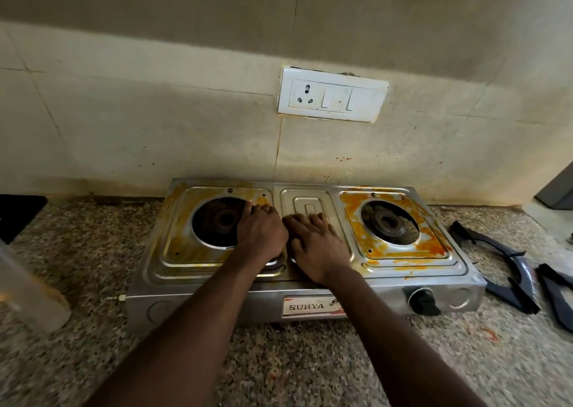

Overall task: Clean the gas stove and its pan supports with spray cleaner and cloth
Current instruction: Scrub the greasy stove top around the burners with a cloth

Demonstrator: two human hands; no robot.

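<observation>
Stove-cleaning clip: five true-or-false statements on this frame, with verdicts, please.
1. The pan supports sit on the burners. False: they lie on the counter right of the stove.
2. Orange stains surround the right burner. True.
3. The right hand rests on the stove's middle panel. True.
4. A plug is in the wall socket. False: it is empty.
5. The left hand grips a spray bottle. False: it lies on the stove beside the left burner.
</observation>
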